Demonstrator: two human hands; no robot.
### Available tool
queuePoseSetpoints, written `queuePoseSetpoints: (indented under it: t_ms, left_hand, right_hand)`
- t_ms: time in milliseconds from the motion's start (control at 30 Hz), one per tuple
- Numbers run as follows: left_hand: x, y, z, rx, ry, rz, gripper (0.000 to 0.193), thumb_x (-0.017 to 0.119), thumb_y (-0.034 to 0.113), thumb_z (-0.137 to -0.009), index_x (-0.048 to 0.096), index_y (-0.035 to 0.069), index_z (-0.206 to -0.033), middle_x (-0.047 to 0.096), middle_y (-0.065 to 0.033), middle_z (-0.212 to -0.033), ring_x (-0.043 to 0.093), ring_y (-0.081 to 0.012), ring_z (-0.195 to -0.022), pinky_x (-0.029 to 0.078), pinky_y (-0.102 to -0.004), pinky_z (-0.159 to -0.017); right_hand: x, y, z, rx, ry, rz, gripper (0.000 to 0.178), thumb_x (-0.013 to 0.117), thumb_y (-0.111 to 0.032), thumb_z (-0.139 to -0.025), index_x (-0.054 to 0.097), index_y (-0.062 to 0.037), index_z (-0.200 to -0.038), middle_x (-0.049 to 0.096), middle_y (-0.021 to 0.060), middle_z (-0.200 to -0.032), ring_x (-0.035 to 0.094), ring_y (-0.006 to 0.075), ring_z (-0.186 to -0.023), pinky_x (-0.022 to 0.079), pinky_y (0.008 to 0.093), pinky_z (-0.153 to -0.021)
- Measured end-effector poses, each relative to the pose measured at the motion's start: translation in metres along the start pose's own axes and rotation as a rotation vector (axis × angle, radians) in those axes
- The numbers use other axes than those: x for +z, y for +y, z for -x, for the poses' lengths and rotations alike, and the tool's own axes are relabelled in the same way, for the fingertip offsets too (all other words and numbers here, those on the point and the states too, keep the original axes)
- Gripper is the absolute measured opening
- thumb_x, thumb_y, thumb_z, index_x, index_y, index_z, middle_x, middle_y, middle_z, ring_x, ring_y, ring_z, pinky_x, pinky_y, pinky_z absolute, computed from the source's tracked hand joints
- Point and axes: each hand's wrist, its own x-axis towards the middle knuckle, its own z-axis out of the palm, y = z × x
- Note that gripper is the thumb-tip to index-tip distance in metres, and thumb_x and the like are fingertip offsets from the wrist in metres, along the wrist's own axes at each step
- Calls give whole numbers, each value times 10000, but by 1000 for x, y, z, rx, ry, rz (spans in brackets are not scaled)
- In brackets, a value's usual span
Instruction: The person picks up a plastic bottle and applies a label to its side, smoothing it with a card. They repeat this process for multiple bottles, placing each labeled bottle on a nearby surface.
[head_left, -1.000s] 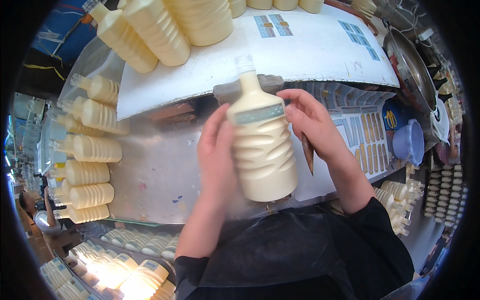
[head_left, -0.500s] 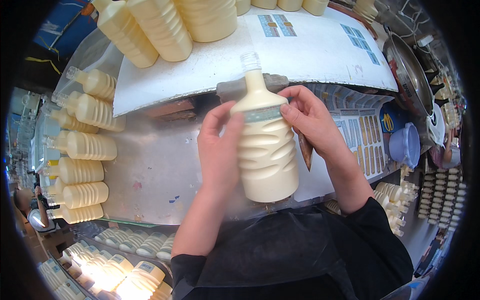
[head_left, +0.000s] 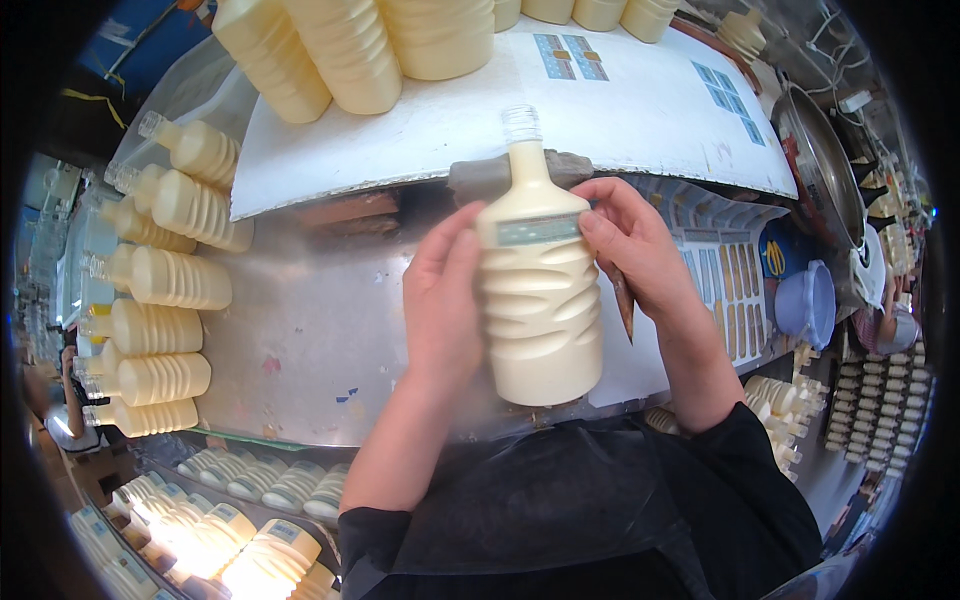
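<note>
One pointed tool (head_left: 623, 303), one lilac bucket (head_left: 806, 305)

Right hand (head_left: 645, 252) now sets its thumb (head_left: 601, 236) over the right end of the blue-grey label (head_left: 535, 230); cream bottle (head_left: 548, 362) appears less tilted in view.

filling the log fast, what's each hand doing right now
Left hand: open, cupped at the bottle's left side.
Right hand: closed on a pointed brown tool, thumb at the label's right end.

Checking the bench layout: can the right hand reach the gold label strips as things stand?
Likely yes: the gold label strips lie uncovered to the right of the right hand, though it holds a brown pointed tool and its fingers are at the cream bottle.
</note>
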Motion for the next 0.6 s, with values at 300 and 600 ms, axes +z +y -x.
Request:
queuePoseSetpoints:
  t_ms: [300, 600]
  left_hand:
    - [2, 7, 2, -48, -16, 27, 288, 579, 128, -1055, 642, -4, -1303, 679, -81, -1238, 603, -143, -1157, 481, -308, -1023]
    - [2, -7, -3, 32, -24, -35, 362, 709, 166, -985, 608, 8, -1294, 621, -116, -1263, 612, -170, -1115, 516, -318, -960]
  right_hand:
    - [0, -1, 1, 2, 0, 18, 359, 713, -250, -996, 588, -30, -1251, 576, -45, -858, 524, 22, -804, 424, 189, -731]
    - [2, 1, 0, -13, -8, -16, 338, 720, -222, -989, 588, -27, -1232, 580, -43, -855, 526, 15, -784, 426, 185, -706]
